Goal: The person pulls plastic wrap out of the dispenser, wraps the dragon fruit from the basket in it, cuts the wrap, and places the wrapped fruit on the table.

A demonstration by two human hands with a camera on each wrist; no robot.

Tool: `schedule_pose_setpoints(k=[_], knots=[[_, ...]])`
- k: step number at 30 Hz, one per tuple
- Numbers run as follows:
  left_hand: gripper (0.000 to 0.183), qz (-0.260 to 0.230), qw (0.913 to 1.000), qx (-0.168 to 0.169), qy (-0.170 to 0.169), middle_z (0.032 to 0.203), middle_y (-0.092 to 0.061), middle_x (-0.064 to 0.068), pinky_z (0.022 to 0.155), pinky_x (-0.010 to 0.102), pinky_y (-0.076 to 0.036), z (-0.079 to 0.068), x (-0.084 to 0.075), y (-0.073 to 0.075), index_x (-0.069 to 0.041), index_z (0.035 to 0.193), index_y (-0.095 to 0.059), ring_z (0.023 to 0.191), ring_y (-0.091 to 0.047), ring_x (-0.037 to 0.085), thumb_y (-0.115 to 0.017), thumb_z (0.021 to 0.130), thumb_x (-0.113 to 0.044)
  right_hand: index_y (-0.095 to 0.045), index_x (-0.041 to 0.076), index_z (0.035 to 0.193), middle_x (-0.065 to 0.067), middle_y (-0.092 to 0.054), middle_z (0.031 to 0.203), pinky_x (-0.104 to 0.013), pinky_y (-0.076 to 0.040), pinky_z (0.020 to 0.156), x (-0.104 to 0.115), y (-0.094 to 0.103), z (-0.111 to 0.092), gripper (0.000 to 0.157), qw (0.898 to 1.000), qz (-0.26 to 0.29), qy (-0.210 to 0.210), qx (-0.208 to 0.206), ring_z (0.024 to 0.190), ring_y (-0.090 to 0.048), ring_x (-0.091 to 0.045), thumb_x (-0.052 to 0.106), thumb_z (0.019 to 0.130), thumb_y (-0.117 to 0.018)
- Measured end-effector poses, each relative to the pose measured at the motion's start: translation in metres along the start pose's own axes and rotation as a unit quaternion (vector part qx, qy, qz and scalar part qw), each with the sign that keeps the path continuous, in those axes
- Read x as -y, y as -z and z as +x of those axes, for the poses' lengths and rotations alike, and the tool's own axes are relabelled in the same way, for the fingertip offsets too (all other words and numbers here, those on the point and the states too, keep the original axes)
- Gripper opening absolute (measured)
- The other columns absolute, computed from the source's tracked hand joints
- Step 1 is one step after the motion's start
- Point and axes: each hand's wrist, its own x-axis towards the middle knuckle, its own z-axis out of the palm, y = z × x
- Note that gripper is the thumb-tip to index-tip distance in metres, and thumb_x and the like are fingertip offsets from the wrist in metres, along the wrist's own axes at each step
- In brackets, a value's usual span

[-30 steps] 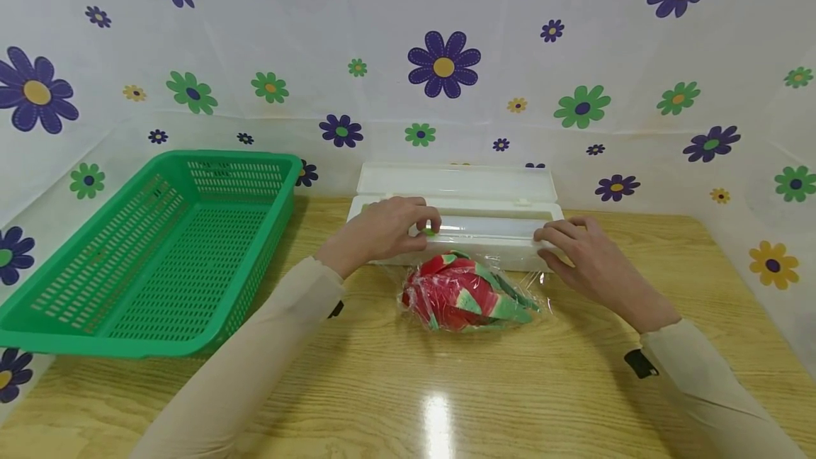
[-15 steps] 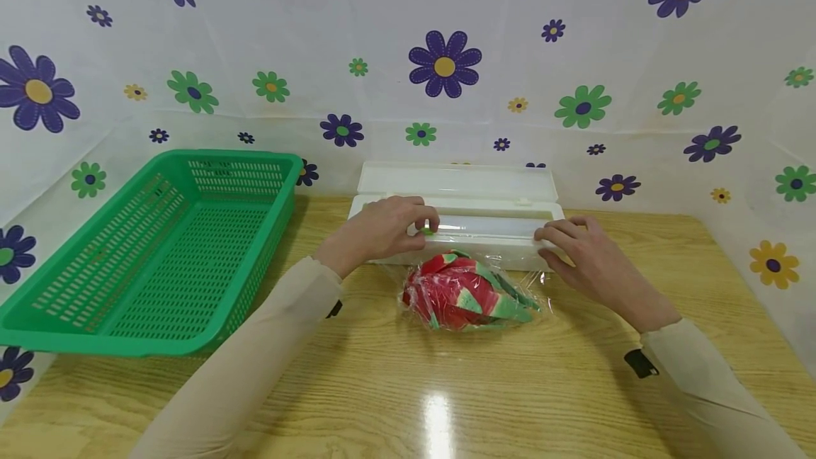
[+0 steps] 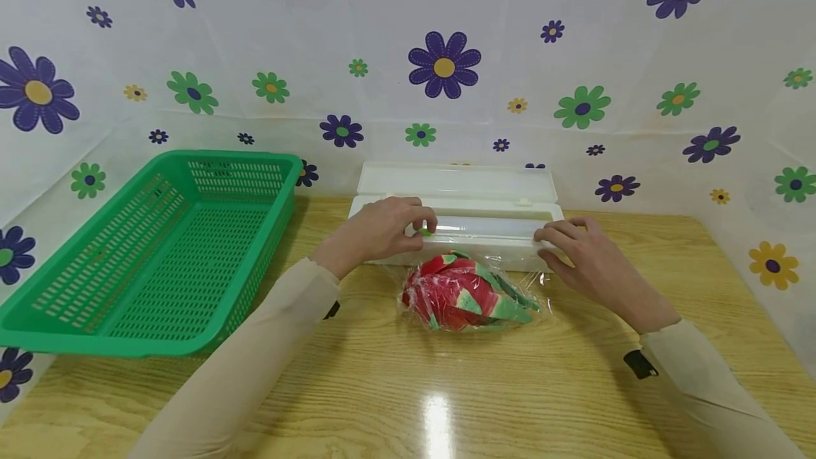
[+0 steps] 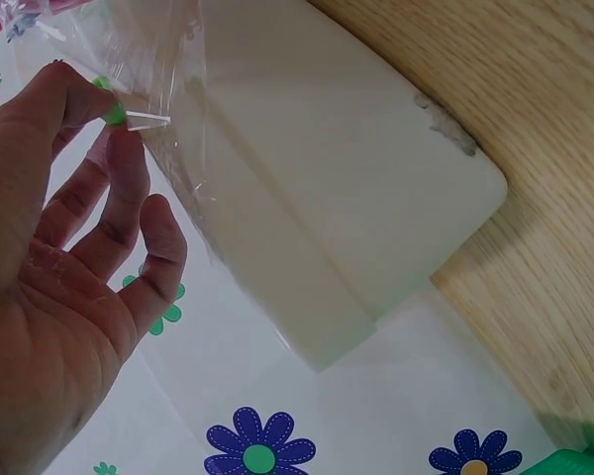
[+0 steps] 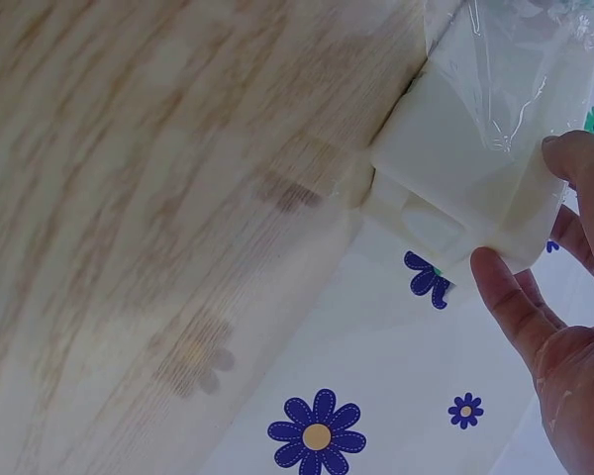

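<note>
A white cling film dispenser box (image 3: pixel 408 259) lies on the table, its lid (image 3: pixel 455 179) raised at the back and a film roll (image 3: pixel 491 225) inside. My left hand (image 3: pixel 382 229) pinches the small green slide cutter (image 4: pixel 113 114) on the box's front edge between thumb and index finger; the other fingers curl loosely. With thumb and fingers, my right hand (image 3: pixel 589 268) grips the right end of the box. Right in front lies a red dragon fruit (image 3: pixel 468 296) with green leaf tips, covered by clear film that runs up to the box.
To the left stands a green perforated plastic basket (image 3: pixel 217 335) on the wooden table (image 3: pixel 510 388). A white cloth with printed flowers (image 3: pixel 503 6) hangs behind the table and along both sides.
My left hand and the green slide cutter have shifted slightly left along the box edge. The right hand, the box and the dragon fruit stay in place.
</note>
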Motion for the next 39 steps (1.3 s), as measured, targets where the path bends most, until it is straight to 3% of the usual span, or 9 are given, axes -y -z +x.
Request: schedule_pose_setpoints(k=[12,39], knots=[[0.02,-0.004,1.0,-0.006,-0.003,0.108,-0.07,0.002,0.083,0.035,-0.058,-0.0014,0.0018,-0.0005,-0.018,0.114,-0.071,0.098,-0.067,0.023,-0.064,0.095,-0.016,-0.07,0.008,0.108,-0.012,-0.075,0.106,-0.058,-0.05,0.092,-0.0008,-0.0003,-0.0003,0.026,1.0,0.003,-0.006,0.002,0.101,-0.066,-0.041,0.004,0.085,-0.08],[0.017,0.005,0.9997,-0.022,-0.008,0.107,-0.069,0.0,0.079,0.033,-0.057,-0.0059,0.0025,-0.0008,-0.019,0.11,-0.072,0.089,-0.063,0.017,-0.064,0.096,-0.016,-0.07,0.008,0.11,-0.011,-0.075,0.108,-0.057,-0.052,0.091,0.0003,-0.0003,-0.0007,0.026,1.0,0.002,-0.012,0.011,0.103,-0.065,-0.04,0.005,0.086,-0.08]])
